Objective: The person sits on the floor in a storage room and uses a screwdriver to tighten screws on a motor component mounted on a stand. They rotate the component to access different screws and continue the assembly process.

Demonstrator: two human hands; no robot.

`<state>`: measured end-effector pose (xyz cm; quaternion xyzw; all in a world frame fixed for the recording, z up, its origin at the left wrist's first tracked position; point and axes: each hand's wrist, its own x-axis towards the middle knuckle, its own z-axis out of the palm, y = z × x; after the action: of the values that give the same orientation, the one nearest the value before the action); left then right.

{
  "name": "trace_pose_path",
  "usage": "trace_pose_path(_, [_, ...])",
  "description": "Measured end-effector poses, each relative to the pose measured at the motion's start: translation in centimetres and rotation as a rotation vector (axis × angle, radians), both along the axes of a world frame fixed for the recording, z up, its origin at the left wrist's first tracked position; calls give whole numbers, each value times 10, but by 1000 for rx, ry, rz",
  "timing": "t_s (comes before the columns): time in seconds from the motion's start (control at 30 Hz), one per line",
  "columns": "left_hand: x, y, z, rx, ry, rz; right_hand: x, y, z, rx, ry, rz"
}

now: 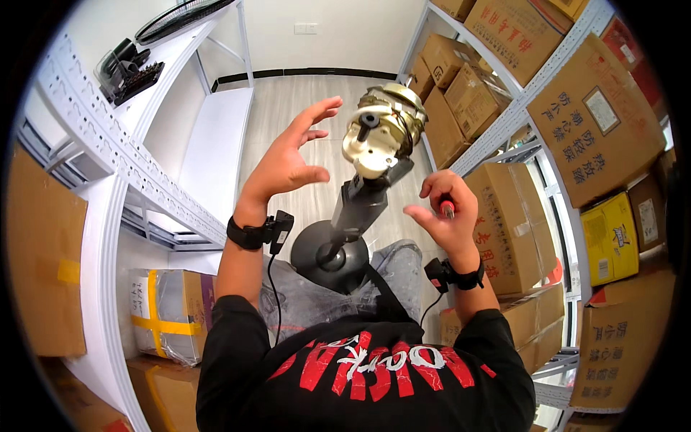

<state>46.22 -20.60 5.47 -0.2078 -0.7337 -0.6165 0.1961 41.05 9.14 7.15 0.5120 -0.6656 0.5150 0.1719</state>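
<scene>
Between the shelving racks, the left hand (pixel 288 160) is raised with fingers spread wide, grasping nothing, just left of the fan motor (pixel 379 129) atop its grey stand (pixel 345 230). A red-handled screwdriver (pixel 447 209) is clenched in the right hand (pixel 446 212), held near the stand's neck.

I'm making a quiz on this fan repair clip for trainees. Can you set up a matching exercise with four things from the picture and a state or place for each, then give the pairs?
Things:
1. left hand
2. right hand
3. fan motor
4. round base

States or places:
A. dark grey, resting on the person's lap
B. closed around a red-handled tool
C. open, fingers spread, touching nothing
D. cream and metal, bare, atop the grey stand neck

Pairs: 1-C, 2-B, 3-D, 4-A
</scene>
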Motion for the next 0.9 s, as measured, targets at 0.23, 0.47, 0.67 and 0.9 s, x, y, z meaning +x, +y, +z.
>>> trace_pose_path(0.23, [37,29,11,19,83,152,34,-9,5,15,-135,-208])
trace_pose_path(0.47, [48,43,26,-60,152,365,47,-32,17,2,17,-334])
trace_pose_path(0.67, [28,43,14,100,123,251,32,-35,13,-22,44,-327])
trace_pose_path(0.9, [16,52,9,180,128,243,10,-29,7,-80,70,-284])
